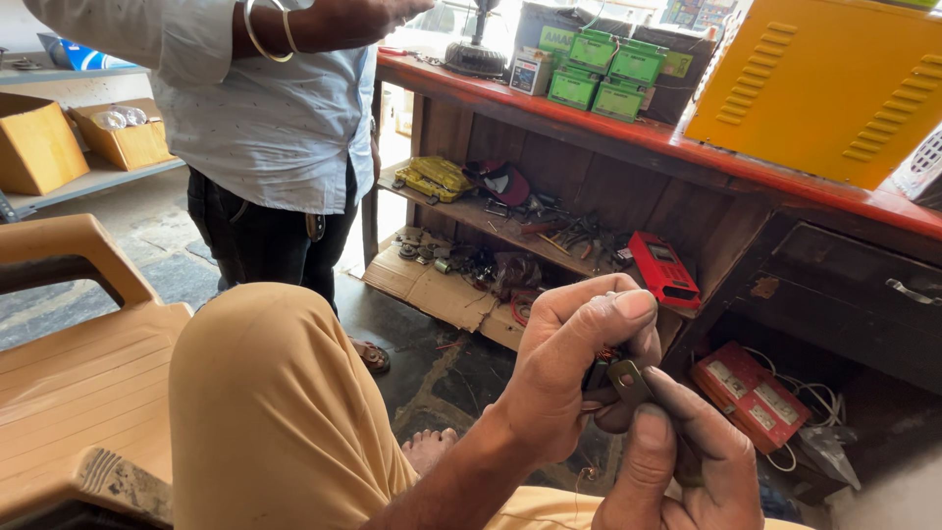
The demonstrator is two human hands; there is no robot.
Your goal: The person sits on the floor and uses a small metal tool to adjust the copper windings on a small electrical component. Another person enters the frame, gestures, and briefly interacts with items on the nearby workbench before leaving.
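Raised knee (275,412), hands (574,368) pinching metal part (628,378), cluttered shelf (510,231) beyond

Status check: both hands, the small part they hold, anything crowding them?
Left hand closed round small metal part. Right hand pinching it from below. Standing person off left, apart. Wooden shelf of tools behind, not touching.

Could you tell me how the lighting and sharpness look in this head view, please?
Head view: daylight blows out the top centre behind the table fan; the under-counter shelf sits in shade; the left hand and right hand are sharp, the small metal part dim.
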